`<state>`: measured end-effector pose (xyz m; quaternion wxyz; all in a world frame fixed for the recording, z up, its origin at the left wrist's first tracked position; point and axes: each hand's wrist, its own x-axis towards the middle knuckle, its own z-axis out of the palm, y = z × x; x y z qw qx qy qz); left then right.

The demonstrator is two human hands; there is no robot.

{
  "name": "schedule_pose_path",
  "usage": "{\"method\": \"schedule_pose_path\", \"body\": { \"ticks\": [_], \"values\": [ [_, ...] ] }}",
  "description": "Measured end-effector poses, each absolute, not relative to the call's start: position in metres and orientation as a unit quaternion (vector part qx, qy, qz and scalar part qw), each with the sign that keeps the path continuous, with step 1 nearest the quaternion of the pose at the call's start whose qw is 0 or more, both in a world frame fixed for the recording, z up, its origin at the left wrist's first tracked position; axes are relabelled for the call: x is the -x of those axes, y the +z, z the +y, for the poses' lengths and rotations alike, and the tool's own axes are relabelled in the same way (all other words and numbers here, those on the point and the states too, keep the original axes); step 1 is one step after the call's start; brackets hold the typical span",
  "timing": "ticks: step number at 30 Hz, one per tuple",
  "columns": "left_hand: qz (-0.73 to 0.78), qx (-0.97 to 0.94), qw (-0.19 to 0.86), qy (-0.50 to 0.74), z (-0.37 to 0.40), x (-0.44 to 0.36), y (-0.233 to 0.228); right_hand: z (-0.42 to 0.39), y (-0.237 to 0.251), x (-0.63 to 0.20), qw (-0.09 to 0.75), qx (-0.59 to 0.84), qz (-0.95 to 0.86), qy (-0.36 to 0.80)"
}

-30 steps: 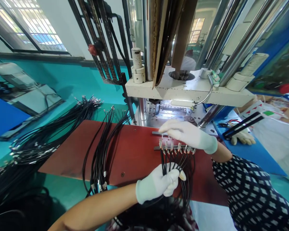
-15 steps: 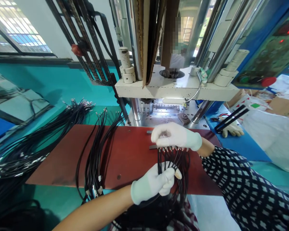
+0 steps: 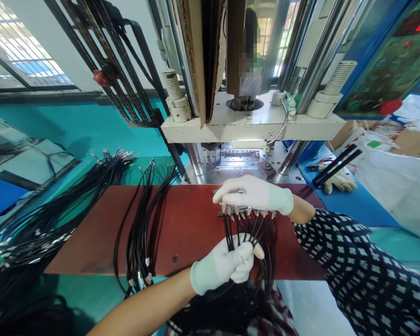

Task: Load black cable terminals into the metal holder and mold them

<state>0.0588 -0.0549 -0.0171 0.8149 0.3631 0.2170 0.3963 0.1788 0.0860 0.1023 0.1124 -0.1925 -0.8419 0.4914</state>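
In the head view, the bunch of thin, round black cables [image 3: 227,232] is gripped in the person's white-gloved left hand [image 3: 233,261], over the near part of the flat reddish-brown board [image 3: 196,219] that serves as the worktop. I'd guess the bunch is light and bendy, springy enough to poke up out of the fist, yet apt to slip strand past strand, the jackets being probably smooth. The delicate part looks to be the small silvery tips [image 3: 249,211]; a sensible place to hold is the gathered stretch below them, about where the left hand is closed, thumb folded over. The white-gloved right hand [image 3: 247,192] reaches over the tips, fingers stretched out and thumb apart from them; whether it touches any, I can't tell.

As for looks, the cables are plain black and fan out above the fist to an uneven row of tips, glassy in places, with coppery-orange specks. The row sits near a narrow dark-grey bar [image 3: 220,214], and the slack hangs in loops towards the person's lap.
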Motion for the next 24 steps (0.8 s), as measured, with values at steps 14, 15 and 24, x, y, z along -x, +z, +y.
{"method": "schedule_pose_path", "body": {
  "ticks": [14, 15, 24],
  "values": [
    [0.151, -0.362, 0.843, 0.368, -0.054, -0.054, -0.019, 0.105, 0.092, -0.174, 0.04, 0.135, -0.824, 0.549],
    [0.149, -0.362, 0.843, 0.369, -0.054, -0.054, -0.02, 0.104, 0.09, -0.173, 0.046, 0.139, -0.822, 0.55],
    [0.129, -0.361, 0.845, 0.374, -0.054, -0.054, -0.024, 0.093, 0.088, -0.169, 0.071, 0.23, -0.843, 0.481]
  ]
}}
